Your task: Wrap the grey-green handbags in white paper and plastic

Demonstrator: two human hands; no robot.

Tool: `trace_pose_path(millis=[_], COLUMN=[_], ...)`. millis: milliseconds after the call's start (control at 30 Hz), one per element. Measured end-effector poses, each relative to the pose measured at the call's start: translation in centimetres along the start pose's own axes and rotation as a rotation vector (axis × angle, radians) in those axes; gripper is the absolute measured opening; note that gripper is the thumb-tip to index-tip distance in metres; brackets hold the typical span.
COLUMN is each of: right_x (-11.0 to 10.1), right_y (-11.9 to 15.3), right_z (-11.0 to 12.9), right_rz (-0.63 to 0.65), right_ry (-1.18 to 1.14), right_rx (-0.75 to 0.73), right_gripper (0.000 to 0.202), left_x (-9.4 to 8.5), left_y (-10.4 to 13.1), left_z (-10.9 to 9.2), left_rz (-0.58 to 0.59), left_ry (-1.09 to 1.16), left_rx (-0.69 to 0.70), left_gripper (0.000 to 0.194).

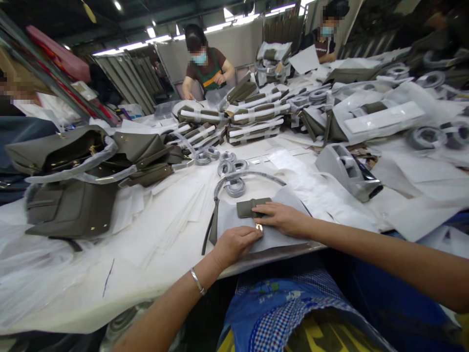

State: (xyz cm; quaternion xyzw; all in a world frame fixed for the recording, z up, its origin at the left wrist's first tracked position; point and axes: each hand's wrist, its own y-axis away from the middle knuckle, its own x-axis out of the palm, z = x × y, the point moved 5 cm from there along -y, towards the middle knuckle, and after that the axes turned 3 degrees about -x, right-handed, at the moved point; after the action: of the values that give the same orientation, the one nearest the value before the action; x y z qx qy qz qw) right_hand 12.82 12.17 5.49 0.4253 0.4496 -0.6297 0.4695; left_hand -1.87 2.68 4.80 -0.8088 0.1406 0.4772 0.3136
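Observation:
A bag (234,215) lies in front of me at the table's edge, its front covered by a pale grey sheet. An olive-grey flap tab (245,209) shows on top of the sheet. The bag's handle (234,177), wrapped in clear film, arches away from me. My left hand (236,244) is closed, its fingertips at a shiny gold-coloured clasp (259,228) below the tab. Across the tab's right part, my right hand (284,218) lies with fingers stretched out, pressing from above. The fingers partly hide the clasp and tab.
Film-wrapped strap coils (234,187) sit just behind the bag. Olive handbags (88,208) are piled at left, and wrapped bags (256,115) are stacked at the back. A grey tape dispenser (339,171) stands at right, near loose white sheets (421,171). A masked co-worker (207,71) works across the table.

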Motion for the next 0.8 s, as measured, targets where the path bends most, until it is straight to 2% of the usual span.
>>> trace_pose_path(millis=[100,200,333,433,533,667,800], right_x=[-0.8,-0.6,0.0,-0.3,-1.0,-0.5,0.9], right_y=[-1.2,-2.3,-3.1,-2.8,-1.2,2.1,3.6], right_z=[0.4,0.3,-0.4,-0.4,-0.1,-0.2,-0.8], right_rz=[-0.024,-0.034,-0.02,0.016,0.012,-0.051,-0.053], right_ry=[-0.034,-0.118,-0.199,-0.224,-0.159,0.076,0.141], right_rx=[-0.058,-0.091,0.077,0.218,0.27,0.262,0.274], right_gripper=[0.027,0.022,0.015,0.014,0.024,0.06,0.063], left_x=[-0.3,-0.5,-0.6,-0.7,-1.0,-1.2,-1.2], left_y=[-0.3,-0.4,-0.3,-0.4,-0.6,-0.3,0.1], left_z=[-0.2,-0.4,-0.6,-0.7,-0.6,0.3,1.0], left_rz=[0.003,-0.001,-0.009,-0.004,-0.006,-0.028,-0.011], left_ry=[0.019,0.03,0.037,0.034,-0.002,-0.068,-0.078], left_rx=[-0.025,-0.041,-0.043,-0.037,-0.02,-0.042,-0.097], left_gripper=[0.027,0.026,0.028,0.029,0.029,0.031,0.032])
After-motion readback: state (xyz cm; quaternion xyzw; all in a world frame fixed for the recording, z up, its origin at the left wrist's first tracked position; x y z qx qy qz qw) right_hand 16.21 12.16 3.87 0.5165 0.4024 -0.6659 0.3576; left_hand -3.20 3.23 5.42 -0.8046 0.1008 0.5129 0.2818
